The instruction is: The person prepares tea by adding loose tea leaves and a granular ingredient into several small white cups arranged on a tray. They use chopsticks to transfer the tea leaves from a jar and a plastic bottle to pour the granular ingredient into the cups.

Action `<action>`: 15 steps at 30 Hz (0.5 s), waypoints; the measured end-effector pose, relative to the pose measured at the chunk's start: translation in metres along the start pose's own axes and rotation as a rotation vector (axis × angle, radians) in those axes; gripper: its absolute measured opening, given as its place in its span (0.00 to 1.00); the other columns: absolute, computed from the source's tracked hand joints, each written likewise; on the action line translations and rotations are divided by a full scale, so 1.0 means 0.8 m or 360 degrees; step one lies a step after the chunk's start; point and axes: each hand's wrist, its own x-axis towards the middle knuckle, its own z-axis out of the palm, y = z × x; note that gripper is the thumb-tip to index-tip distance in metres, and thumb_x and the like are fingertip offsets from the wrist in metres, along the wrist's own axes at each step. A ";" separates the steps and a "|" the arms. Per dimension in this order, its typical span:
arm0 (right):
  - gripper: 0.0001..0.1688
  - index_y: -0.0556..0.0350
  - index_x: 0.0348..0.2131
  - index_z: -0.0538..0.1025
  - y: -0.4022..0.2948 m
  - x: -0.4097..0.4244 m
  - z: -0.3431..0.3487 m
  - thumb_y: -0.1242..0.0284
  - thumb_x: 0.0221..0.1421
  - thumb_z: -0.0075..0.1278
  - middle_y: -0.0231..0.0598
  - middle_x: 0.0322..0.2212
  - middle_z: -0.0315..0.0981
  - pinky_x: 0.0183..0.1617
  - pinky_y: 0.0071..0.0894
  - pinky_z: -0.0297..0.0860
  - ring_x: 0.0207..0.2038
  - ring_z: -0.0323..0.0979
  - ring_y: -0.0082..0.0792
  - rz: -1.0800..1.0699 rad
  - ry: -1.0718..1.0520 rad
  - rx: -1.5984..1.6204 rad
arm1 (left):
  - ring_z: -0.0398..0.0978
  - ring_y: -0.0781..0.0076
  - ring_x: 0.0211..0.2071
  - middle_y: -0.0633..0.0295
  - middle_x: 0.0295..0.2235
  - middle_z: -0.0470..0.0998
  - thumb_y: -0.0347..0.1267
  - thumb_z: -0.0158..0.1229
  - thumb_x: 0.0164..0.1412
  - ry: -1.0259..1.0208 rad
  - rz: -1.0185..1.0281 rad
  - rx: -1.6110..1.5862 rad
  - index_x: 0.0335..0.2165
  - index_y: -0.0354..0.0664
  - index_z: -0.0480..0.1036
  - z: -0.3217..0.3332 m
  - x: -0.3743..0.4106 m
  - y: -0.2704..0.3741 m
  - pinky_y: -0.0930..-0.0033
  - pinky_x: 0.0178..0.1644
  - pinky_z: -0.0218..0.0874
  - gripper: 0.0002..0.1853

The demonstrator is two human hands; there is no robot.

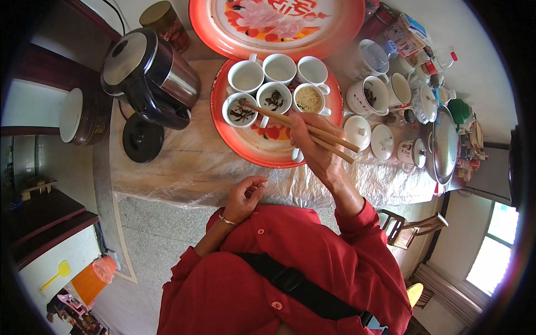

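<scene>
My right hand [318, 144] grips a pair of wooden chopsticks [276, 117]. Their tips reach into the front-left white mug [228, 114], touching dark dried tea leaves [240, 113]. Beside it, a second mug [262, 93] also has dark leaves at the bottom. A third mug [298, 86], just beyond my right hand, is filled with small pale grains [308, 99]. Three white mugs in the back row [279, 69] show no contents. All stand on a round red enamel tray [247, 150]. My left hand [245, 199] rests half-curled at the table edge, holding nothing.
An electric kettle [167, 79] stands left of the tray, near a black round base [143, 137]. Behind leans a flowered enamel tray [272, 21]. Lidded cups [412, 153], white lids [357, 132] and a metal strainer [444, 144] crowd the right. Clear plastic sheeting [176, 176] covers the table.
</scene>
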 end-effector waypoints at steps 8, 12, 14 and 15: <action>0.13 0.68 0.31 0.75 -0.028 -0.018 -0.065 0.72 0.55 0.47 0.37 0.16 0.71 0.21 0.19 0.65 0.17 0.68 0.21 -0.0060 0.0506 -0.0056 | 0.65 0.87 0.28 0.72 0.28 0.70 0.28 0.53 0.58 -0.0055 0.0032 0.0062 0.42 0.38 0.70 0.006 0.006 -0.007 0.83 0.32 0.59 0.12; 0.13 0.67 0.31 0.75 -0.026 -0.029 -0.120 0.71 0.56 0.47 0.37 0.15 0.70 0.20 0.18 0.63 0.16 0.67 0.22 -0.0109 0.0878 -0.0072 | 0.65 0.86 0.25 0.71 0.27 0.71 0.27 0.54 0.56 -0.0059 0.0107 0.0103 0.39 0.39 0.71 0.018 0.013 0.000 0.82 0.29 0.59 0.10; 0.14 0.67 0.31 0.75 -0.024 -0.033 -0.144 0.70 0.56 0.48 0.36 0.16 0.70 0.21 0.17 0.65 0.17 0.68 0.21 -0.0082 0.1056 -0.0147 | 0.65 0.86 0.24 0.70 0.26 0.72 0.27 0.54 0.56 -0.0068 0.0114 0.0072 0.38 0.39 0.72 0.026 0.015 0.003 0.82 0.27 0.59 0.10; 0.14 0.66 0.30 0.75 -0.020 -0.034 -0.158 0.69 0.56 0.48 0.36 0.16 0.71 0.21 0.17 0.65 0.17 0.68 0.21 -0.0077 0.1111 -0.0219 | 0.65 0.86 0.24 0.70 0.26 0.72 0.27 0.54 0.56 -0.0083 0.0098 0.0066 0.39 0.39 0.72 0.027 0.015 0.006 0.82 0.28 0.59 0.10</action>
